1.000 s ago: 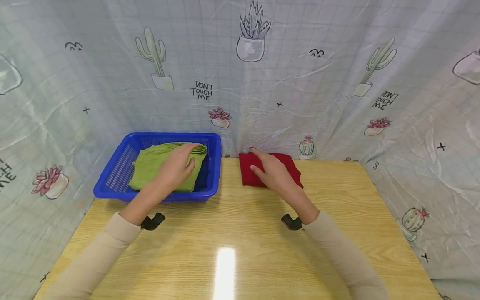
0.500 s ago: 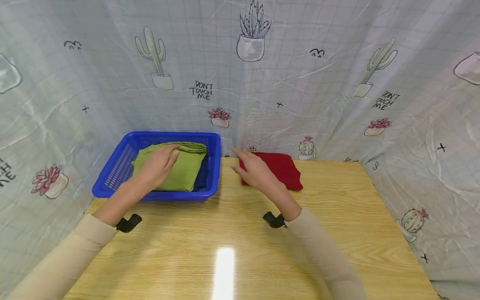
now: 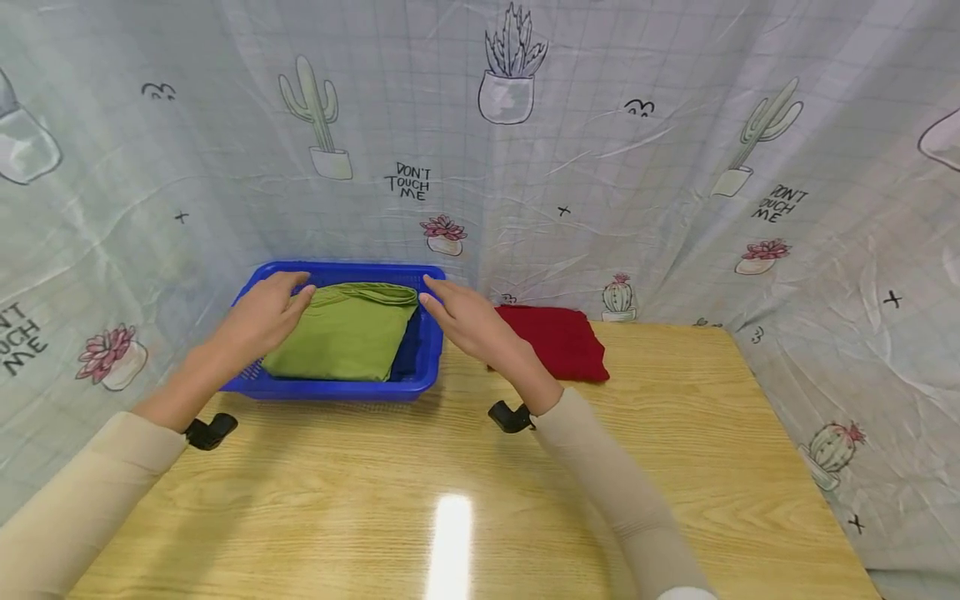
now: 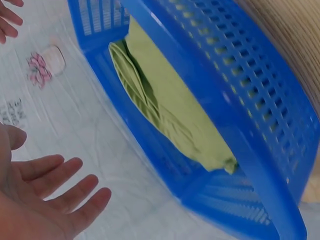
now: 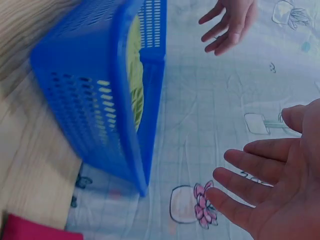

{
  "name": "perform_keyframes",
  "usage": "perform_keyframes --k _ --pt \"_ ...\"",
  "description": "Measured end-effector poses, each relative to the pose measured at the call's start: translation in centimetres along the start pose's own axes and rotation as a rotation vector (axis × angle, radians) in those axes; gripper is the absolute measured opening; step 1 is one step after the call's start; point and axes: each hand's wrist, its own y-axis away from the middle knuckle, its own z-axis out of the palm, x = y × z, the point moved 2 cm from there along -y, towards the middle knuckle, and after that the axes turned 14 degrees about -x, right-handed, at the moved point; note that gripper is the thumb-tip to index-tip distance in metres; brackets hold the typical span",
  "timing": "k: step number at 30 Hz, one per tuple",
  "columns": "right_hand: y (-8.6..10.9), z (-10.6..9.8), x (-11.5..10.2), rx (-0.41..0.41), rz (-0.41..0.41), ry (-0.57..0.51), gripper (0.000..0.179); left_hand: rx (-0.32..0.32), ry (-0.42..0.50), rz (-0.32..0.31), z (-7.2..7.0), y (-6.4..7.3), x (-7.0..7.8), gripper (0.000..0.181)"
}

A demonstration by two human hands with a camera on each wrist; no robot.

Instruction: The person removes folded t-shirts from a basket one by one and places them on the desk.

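My left hand [image 3: 262, 315] hovers over the left side of a blue plastic basket [image 3: 337, 389], fingers extended and holding nothing. Over the basket's right side is my right hand [image 3: 471, 321], its fingers also straight and free of any object. Inside the basket lies a folded green garment [image 3: 345, 337], with dark blue cloth [image 3: 407, 346] showing under its right edge. In the left wrist view, the fingers [image 4: 70, 192] are spread apart from the basket [image 4: 210, 100]. The right wrist view has a gap between the fingers [image 5: 250, 187] and the basket wall [image 5: 95, 110].
A folded red cloth [image 3: 562, 342] lies on the wooden table [image 3: 675, 400] right of the basket, partly hidden by my right forearm. A cactus-print curtain [image 3: 562, 167] hangs behind the table and along both sides. Black wrist mounts [image 3: 212, 431] sit below my sleeves.
Both hands have moved left: the left from over the green garment to the basket's left side, the right from above the red cloth to the basket's right side. Basket and cloths stay in place.
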Motion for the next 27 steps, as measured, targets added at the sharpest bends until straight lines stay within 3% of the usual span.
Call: perform_keyframes --k 8,12,20,27 --pt "-2.7 -0.5 -1.4 -0.041 0.016 -0.004 0.055 -0.036 0.041 0.006 -1.0 -0.7 -3.2 0.069" --pt "-4.3 -0.3 -1.8 -0.070 0.058 -0.005 0.053 -0.127 0.097 -0.012 -1.4 -1.2 -5.1 0.068" --pt "-7.0 0.3 -2.2 -0.108 0.053 -0.100 0.050 -0.361 0.430 -0.135 -2.3 -1.8 -9.6 0.078" --pt "-9.5 1.0 -2.0 -0.148 0.135 -0.168 0.049 -0.501 0.625 -0.159 -2.2 -3.9 -11.0 0.076"
